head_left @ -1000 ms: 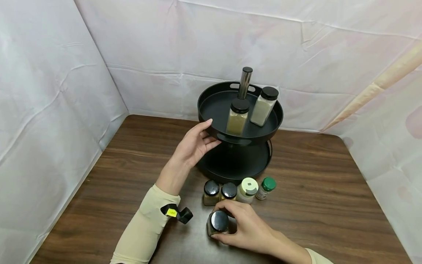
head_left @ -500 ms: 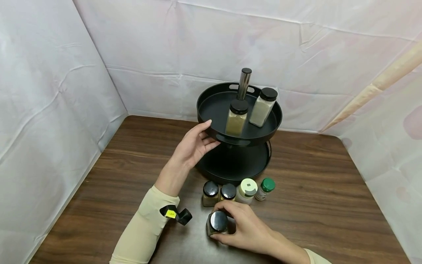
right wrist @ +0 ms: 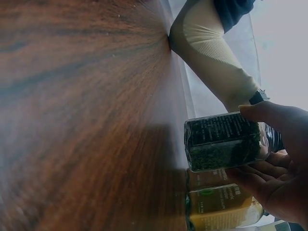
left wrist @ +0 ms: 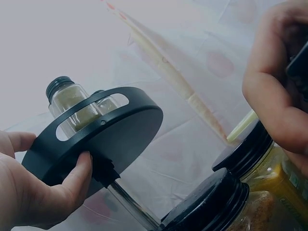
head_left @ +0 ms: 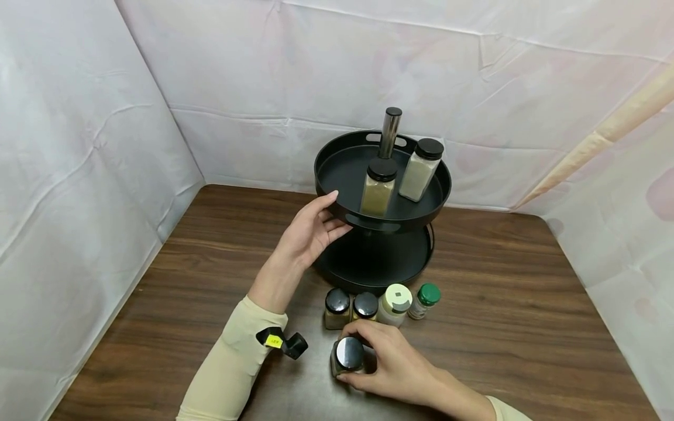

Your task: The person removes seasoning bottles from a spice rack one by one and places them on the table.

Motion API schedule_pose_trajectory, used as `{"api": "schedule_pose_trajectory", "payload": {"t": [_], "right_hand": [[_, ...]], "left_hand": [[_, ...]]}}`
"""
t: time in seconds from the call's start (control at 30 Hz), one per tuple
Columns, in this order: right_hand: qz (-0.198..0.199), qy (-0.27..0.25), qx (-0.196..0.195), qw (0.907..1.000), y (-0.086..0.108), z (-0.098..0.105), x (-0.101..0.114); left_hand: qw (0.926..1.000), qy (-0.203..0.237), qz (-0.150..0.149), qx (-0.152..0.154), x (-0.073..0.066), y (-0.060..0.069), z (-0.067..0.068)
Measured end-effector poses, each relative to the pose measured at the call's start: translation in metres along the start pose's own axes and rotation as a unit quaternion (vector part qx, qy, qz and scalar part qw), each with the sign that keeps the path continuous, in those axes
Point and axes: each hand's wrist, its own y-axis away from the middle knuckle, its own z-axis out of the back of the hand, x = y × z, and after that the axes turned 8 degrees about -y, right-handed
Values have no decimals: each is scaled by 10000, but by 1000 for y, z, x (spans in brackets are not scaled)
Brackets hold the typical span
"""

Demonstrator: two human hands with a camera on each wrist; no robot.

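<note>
My left hand grips the left edge of the upper tier of a black two-tier turntable tray, thumb over the rim and fingers beneath. My right hand holds a square spice jar by its sides, thumb and fingers opposed. In the right wrist view this jar shows dark green flakes and a printed label; its base is at or close to the tabletop. On the upper tier stand a jar of tan powder and a jar of pale powder, both black-lidded.
Between the lower tier and my right hand stand two black-lidded jars, a white-lidded jar and a small green-capped bottle. A metal post rises from the tray. White cloth hangs around the wooden table.
</note>
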Motion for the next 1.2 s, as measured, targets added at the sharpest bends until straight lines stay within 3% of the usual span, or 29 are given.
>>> {"api": "schedule_pose_trajectory", "payload": {"t": [0.27,0.57,1.2], "right_hand": [[21,77,-11,10000,-1,0,-1],[-440,-94,58,9990,2,-1,0],[-215,110,-49,9997,2,-5,-4]], "left_hand": [[10000,30,-8,0,0,-1,0],[10000,34,13,35,0,-2,0],[10000,42,7,54,1,-1,-1]]}}
